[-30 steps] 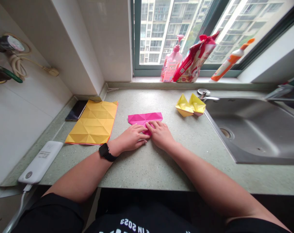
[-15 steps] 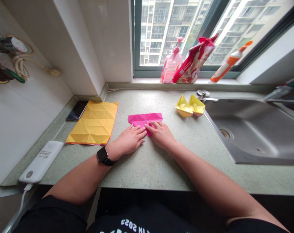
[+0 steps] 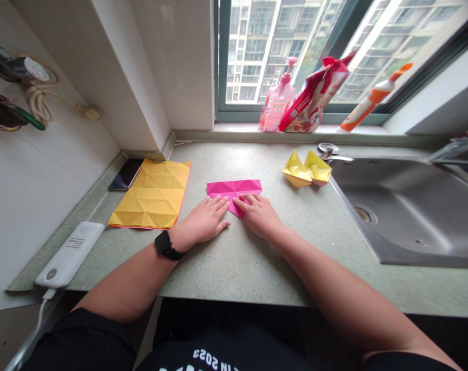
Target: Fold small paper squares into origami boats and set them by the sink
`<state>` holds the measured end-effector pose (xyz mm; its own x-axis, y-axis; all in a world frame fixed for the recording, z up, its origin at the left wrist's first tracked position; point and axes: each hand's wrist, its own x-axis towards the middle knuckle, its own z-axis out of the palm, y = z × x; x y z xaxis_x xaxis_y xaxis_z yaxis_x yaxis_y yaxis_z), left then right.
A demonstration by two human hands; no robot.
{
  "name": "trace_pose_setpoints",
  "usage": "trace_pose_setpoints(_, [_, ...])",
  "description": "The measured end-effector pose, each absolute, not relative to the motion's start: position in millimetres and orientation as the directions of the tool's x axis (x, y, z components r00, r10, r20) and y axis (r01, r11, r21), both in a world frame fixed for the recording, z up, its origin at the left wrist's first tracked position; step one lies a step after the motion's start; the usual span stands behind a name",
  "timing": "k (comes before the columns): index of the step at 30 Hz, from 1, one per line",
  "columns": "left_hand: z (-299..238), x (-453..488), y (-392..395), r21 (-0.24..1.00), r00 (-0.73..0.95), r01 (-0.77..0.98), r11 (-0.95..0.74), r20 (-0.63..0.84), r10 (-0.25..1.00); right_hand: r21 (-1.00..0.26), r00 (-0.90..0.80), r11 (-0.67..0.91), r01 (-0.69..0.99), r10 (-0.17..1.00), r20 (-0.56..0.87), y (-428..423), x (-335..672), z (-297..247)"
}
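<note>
A folded pink paper [image 3: 234, 188] lies flat on the speckled grey-green counter [image 3: 237, 257] in the middle. My left hand [image 3: 205, 221], with a black watch on its wrist, rests flat with fingers stretched out, its fingertips at the paper's near left edge. My right hand [image 3: 259, 215] lies flat too, fingers pressing on the paper's lower point. Both hands cover part of the paper's near side.
A creased yellow sheet [image 3: 152, 195] lies to the left, a dark phone [image 3: 124, 175] behind it and a white power bank [image 3: 69, 255] near the front edge. Two yellow folded paper pieces [image 3: 306, 169] sit by the steel sink [image 3: 407, 206]. Bottles and a red pouch [image 3: 314, 95] stand on the windowsill.
My left hand has slid back and to the left, off the middle of the pink paper, and its fingers have spread. My right hand stays pressed on the paper.
</note>
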<state>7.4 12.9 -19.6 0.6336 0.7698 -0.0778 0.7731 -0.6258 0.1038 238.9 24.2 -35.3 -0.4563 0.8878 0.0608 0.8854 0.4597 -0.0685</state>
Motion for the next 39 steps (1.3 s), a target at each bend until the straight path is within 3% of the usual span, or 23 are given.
trace_pose_setpoints(4, [-27.3, 7.9, 15.4, 0.211, 0.743, 0.660, -0.721, -0.040, 0.668, -0.110, -0.458, 0.460, 0.881, 0.888, 0.043, 26.5, 241.5, -32.9])
trace_pose_setpoints(12, [-25.2, 4.3, 16.6, 0.247, 0.764, 0.632, -0.735, -0.040, 0.644, -0.150, -0.486, 0.489, 0.859, 0.872, 0.059, 27.5, 246.7, -37.8])
trace_pose_setpoints(24, [-33.7, 13.6, 25.6, 0.205, 0.682, 0.718, -0.665, -0.016, 0.732, -0.103, -0.476, 0.483, 0.870, 0.875, 0.088, 26.5, 241.8, -37.7])
trace_pose_setpoints(39, [-41.3, -12.6, 37.2, 0.181, 0.539, 0.837, -0.516, -0.117, 0.834, -0.106, -0.473, 0.482, 0.870, 0.875, 0.102, 26.7, 242.7, -40.4])
